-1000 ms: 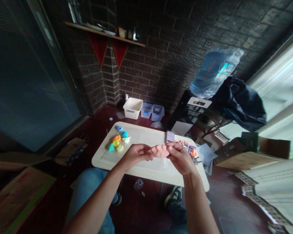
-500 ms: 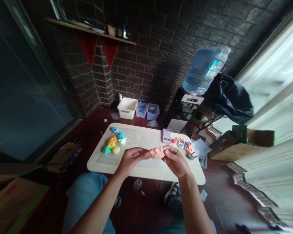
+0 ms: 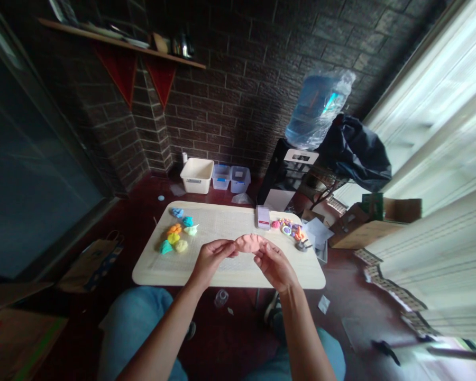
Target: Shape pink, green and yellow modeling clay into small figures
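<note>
A flattened, lumpy piece of salmon-pink modelling clay (image 3: 248, 243) is held up above the near half of the table. My left hand (image 3: 214, 258) pinches its left end between thumb and fingers. At its right end my right hand (image 3: 275, 264) grips it the same way. On the table's left lie several soft lumps of clay, among them a blue one (image 3: 177, 212), an orange one (image 3: 174, 229) and a green one (image 3: 166, 247). Small colourful clay shapes (image 3: 287, 229) and a dark grey lump (image 3: 302, 245) lie on the right.
The pale table (image 3: 150, 272) stands before my knees. A phone (image 3: 263, 217) lies at its far edge. Behind are a white bin (image 3: 197, 177), clear plastic boxes (image 3: 240, 180) and a water dispenser (image 3: 280, 177). Cardboard boxes (image 3: 365, 227) stand right; a paper bag (image 3: 89, 264) left.
The clay has turned so its broad face shows more, its upper edge now arched. Both hands still hold its ends. The whole view has shifted slightly, moving the surroundings leftward.
</note>
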Motion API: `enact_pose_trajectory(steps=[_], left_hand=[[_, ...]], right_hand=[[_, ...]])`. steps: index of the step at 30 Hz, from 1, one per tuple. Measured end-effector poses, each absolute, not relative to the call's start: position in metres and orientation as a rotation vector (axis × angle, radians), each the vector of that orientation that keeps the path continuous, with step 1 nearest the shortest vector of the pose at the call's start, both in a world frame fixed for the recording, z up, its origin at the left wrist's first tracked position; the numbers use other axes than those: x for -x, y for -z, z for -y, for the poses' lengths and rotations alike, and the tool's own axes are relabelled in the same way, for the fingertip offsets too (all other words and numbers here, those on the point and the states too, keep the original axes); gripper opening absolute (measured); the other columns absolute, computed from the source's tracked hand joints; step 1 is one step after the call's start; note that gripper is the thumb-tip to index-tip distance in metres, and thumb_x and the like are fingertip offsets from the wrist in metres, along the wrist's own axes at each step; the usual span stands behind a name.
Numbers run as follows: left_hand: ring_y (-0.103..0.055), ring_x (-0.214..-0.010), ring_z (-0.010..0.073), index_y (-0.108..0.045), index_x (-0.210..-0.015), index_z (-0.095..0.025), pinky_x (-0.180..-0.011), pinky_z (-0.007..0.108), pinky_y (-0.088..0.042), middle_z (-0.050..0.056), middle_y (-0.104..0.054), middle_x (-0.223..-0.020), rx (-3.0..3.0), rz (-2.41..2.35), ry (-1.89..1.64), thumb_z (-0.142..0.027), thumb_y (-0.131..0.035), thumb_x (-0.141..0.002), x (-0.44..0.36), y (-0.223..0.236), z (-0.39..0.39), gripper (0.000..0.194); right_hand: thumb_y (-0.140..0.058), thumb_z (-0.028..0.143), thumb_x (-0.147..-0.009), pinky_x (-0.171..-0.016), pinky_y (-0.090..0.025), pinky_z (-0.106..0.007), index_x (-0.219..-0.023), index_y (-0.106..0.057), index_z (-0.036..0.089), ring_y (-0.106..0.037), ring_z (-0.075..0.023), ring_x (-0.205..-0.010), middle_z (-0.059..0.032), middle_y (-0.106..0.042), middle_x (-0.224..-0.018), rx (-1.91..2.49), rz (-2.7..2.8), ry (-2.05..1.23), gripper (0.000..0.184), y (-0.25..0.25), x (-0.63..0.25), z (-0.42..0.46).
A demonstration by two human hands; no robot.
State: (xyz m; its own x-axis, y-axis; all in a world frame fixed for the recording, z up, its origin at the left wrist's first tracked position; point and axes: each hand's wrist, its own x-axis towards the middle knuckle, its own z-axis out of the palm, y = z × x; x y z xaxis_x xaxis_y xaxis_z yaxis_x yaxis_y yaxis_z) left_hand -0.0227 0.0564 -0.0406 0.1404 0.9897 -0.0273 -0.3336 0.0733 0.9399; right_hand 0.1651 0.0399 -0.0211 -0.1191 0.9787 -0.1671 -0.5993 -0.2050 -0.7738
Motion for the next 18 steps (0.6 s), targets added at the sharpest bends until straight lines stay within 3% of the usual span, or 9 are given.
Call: enact_pose_trajectory(steps=[6,11,16,18], left_hand=[[-0.07,-0.076,0.0169,-0.073,-0.093,-0.011,-0.078,0.03,-0.055,0.009,-0.076,-0.087,-0.907,-0.928,-1.198,-0.039,-0.077,-0.073,0.006,0.073,-0.056,0.035],[-0.071,-0.078,0.0191,-0.072,-0.098,-0.011,-0.078,0.031,-0.055,0.009,-0.076,-0.086,-0.929,-0.936,-1.11,-0.039,-0.078,-0.07,0.003,0.08,-0.05,0.04],[-0.07,-0.075,0.0182,-0.07,-0.101,-0.013,-0.074,0.029,-0.055,0.006,-0.075,-0.079,-0.948,-0.988,-1.041,-0.037,-0.08,-0.067,0.017,0.092,-0.045,0.043],[-0.07,-0.074,0.0183,-0.069,-0.101,-0.013,-0.074,0.03,-0.055,0.005,-0.074,-0.077,-0.943,-1.014,-1.024,-0.038,-0.08,-0.067,0.023,0.102,-0.041,0.044]], right_hand=[[-0.087,0.023,-0.064,-0.07,-0.054,-0.021,-0.086,-0.071,0.022,-0.067,-0.0105,-0.076,0.0034,-0.072,-0.078,0.752,0.433,-1.576,0.027,0.055,-0.154,-0.027],[-0.086,0.019,-0.066,-0.066,-0.055,-0.021,-0.084,-0.07,0.021,-0.069,-0.0122,-0.075,0.0023,-0.072,-0.079,0.778,0.279,-1.493,0.025,0.087,-0.164,-0.025],[-0.078,0.018,-0.076,-0.067,-0.056,-0.021,-0.093,-0.068,0.021,-0.068,-0.0116,-0.078,0.0012,-0.071,-0.086,0.857,0.151,-1.276,0.02,0.124,-0.214,-0.05],[-0.068,0.023,-0.087,-0.073,-0.057,-0.028,-0.105,-0.064,0.018,-0.067,-0.0142,-0.085,-0.0029,-0.069,-0.099,0.89,0.116,-1.198,0.019,0.139,-0.235,-0.063]])
